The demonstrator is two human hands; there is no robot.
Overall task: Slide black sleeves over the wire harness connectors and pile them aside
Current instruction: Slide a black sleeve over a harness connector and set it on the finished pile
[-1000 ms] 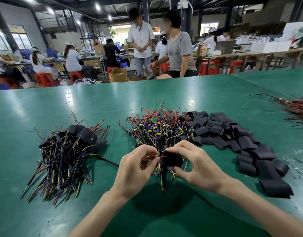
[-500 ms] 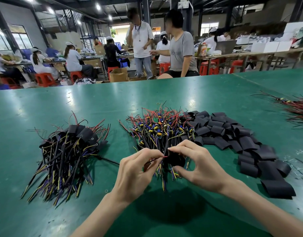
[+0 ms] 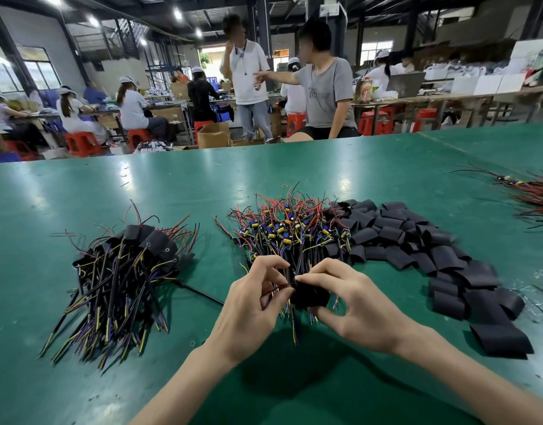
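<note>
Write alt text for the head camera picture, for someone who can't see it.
The left hand pinches a wire harness and the right hand grips a black sleeve next to it, above a green table. A pile of sleeved harnesses lies left, unsleeved harnesses centre, loose sleeves right.

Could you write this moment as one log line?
step: sleeving | left hand: pinches thin coloured harness wires | right hand: holds black flexible sleeve | sleeved-harness pile: left on green table
</note>
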